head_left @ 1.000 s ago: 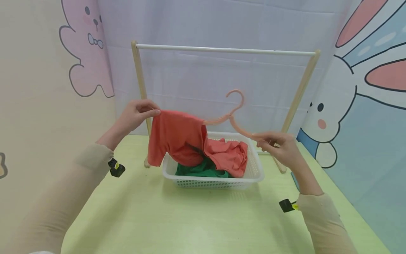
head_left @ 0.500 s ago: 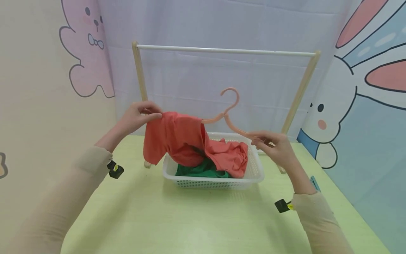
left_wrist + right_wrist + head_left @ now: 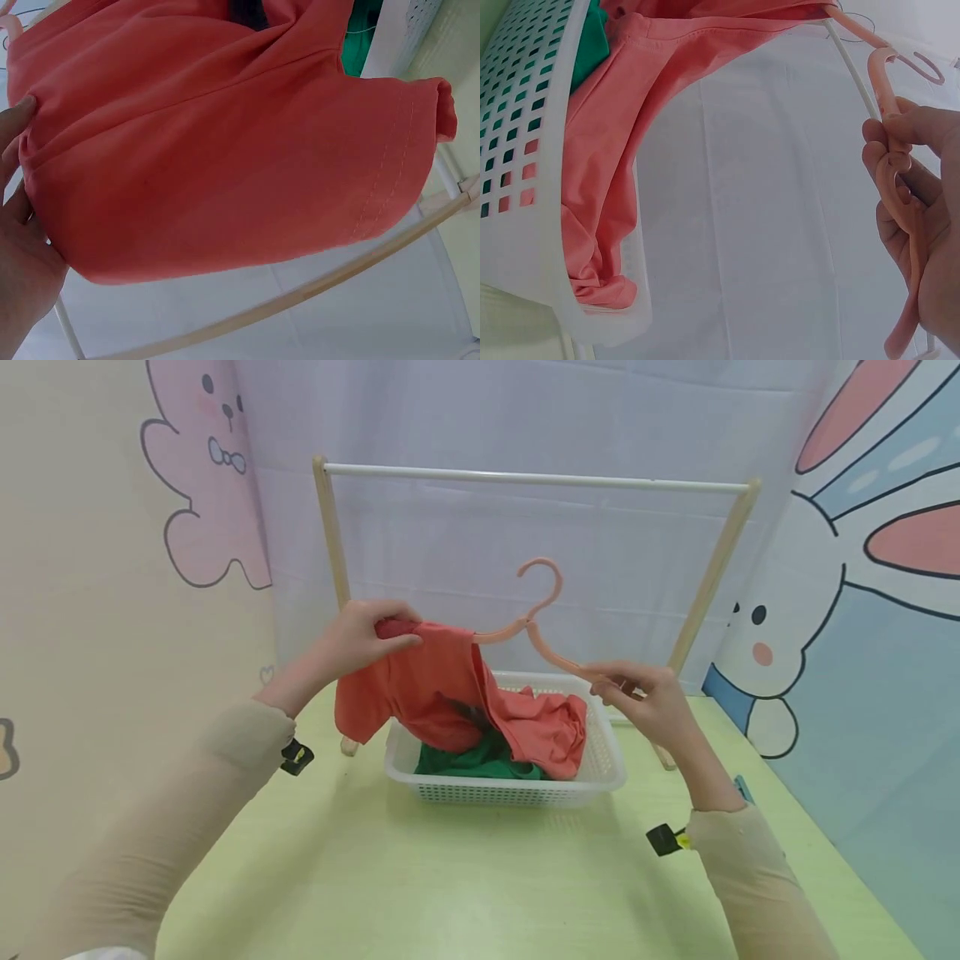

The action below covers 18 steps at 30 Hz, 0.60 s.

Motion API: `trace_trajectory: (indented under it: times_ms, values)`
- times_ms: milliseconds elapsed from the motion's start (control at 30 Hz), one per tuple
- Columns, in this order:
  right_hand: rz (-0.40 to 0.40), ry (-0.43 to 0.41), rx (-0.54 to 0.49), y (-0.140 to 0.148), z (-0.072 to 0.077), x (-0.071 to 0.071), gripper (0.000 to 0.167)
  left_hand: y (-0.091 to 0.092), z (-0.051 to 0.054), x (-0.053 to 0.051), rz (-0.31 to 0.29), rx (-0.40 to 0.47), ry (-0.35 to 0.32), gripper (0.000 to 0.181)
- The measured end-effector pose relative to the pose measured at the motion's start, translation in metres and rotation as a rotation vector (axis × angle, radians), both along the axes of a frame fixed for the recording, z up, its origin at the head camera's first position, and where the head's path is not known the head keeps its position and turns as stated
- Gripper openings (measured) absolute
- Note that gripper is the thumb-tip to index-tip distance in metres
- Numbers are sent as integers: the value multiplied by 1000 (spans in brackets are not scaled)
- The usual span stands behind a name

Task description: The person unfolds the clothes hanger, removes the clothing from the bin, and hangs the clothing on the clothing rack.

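Observation:
My left hand holds the shoulder of a red T-shirt, with its thumb at the front. One arm of a peach clothes hanger runs into the shirt's neck opening, its end hidden by the cloth. My right hand grips the other arm, which is outside the shirt; the right wrist view shows fingers and thumb around the hanger. A sleeve hangs loose in the left wrist view. The rest of the shirt lies in a white basket, on a green garment.
Behind the basket stands a clothes rack with a white rail and wooden legs. The pale green table carries both. A small blue-green object lies by my right forearm. Patterned walls flank the table.
My left hand has moved right along the shirt's shoulder, toward the neck. The hanger and my right hand have shifted left and slightly up. The basket has not moved.

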State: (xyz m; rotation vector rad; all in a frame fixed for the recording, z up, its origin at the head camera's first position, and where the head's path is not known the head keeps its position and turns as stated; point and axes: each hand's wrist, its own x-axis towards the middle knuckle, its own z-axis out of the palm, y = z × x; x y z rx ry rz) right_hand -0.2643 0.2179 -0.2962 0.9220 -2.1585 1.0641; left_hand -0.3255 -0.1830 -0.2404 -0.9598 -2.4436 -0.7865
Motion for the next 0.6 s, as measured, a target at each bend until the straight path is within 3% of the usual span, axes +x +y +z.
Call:
trace_trajectory:
  times_ms: [233,400,500,600]
  values:
    - [-11,-20,44,1,3,-3,29,17,1,2,-40,-40,53,20]
    - [-15,-5,56,0,6,-4,29,23,0,2,-84,-30,44,22]
    - [-32,70,66,-1,7,-7,28,23,-2,0,-99,-38,23,24]
    - [-73,200,77,-3,6,-10,29,21,-7,-4,-97,-25,1,25]
